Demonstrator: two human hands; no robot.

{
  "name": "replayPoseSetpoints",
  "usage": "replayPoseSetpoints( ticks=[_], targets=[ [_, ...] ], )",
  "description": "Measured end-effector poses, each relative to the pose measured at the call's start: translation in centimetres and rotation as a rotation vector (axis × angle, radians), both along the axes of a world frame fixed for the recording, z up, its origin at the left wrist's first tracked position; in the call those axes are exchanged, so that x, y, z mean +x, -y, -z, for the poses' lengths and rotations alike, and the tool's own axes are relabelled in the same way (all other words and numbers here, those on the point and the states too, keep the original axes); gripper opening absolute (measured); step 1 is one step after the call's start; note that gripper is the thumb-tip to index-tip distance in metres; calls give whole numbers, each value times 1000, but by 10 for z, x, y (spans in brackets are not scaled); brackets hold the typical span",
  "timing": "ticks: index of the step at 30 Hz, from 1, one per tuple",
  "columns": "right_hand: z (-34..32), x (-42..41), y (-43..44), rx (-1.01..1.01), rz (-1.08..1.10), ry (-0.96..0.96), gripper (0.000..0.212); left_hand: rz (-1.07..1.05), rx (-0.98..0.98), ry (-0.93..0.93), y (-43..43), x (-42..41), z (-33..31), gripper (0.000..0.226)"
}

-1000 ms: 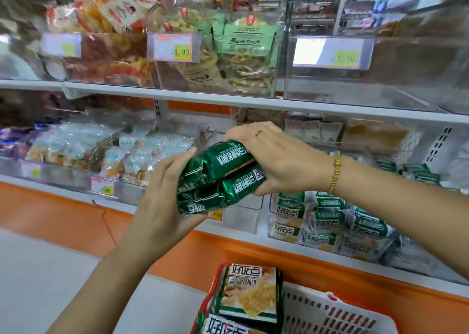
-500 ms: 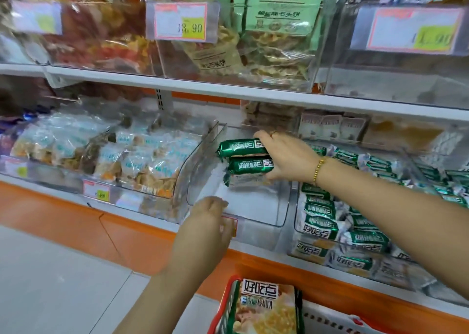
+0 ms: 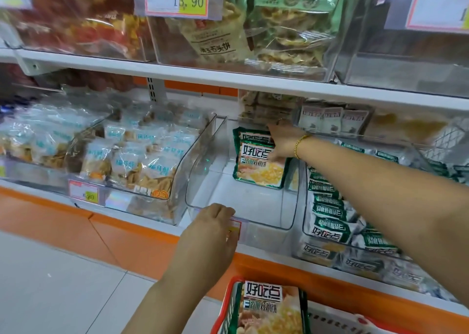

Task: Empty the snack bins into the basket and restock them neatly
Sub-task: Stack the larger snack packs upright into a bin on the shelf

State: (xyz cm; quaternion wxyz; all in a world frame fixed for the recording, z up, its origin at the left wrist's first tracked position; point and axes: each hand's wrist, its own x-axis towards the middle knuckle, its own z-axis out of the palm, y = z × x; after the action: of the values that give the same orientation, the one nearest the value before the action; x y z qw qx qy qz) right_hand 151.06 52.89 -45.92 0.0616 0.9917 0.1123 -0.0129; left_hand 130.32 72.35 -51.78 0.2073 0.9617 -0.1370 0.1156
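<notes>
The packets [image 3: 256, 166] had been carried to the back of the clear bin [image 3: 266, 223] and stood upright, face forward. They were gripped at their right edge by the right hand [image 3: 285, 142], thumb on top. The bin's front lip was held by the left hand [image 3: 210, 232], fingers curled over it. Another pack lay in the basket [image 3: 226, 305].

The white lower shelf [image 3: 152, 226] carries clear bins [image 3: 266, 222] side by side, and the upper shelf [image 3: 203, 73] carries more.
</notes>
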Motion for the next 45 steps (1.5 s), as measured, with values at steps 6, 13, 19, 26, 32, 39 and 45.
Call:
replayPoseSetpoints(
  ticks=[6, 13, 19, 26, 32, 39, 45],
  targets=[
    [3, -9, -11, -278, 0, -21, 90, 6, 29, 2, 0, 2, 2, 43],
    [-10, -34, -34, -256, 51, -5, 17, 47, 90, -63, -1, -15, 1, 54],
    [-24, -145, -44, 37, -184, 296, 29, 29, -139, -27, -3, -51, 14, 17],
    [75, -288, -25, 524, -59, -16, 33, -49, 49, -724, -8, -92, 51, 24],
    [170, -358, 6, 979, 489, -288, 63, -192, -264, -1171, -19, -116, 96, 44],
    [200, -415, 4, 1546, 753, -636, 57, -285, -606, -1247, -24, -128, 107, 30],
    [204, -427, -9, 1676, 768, -807, 85, -335, -622, -1235, -22, -137, 113, 35]
  ],
)
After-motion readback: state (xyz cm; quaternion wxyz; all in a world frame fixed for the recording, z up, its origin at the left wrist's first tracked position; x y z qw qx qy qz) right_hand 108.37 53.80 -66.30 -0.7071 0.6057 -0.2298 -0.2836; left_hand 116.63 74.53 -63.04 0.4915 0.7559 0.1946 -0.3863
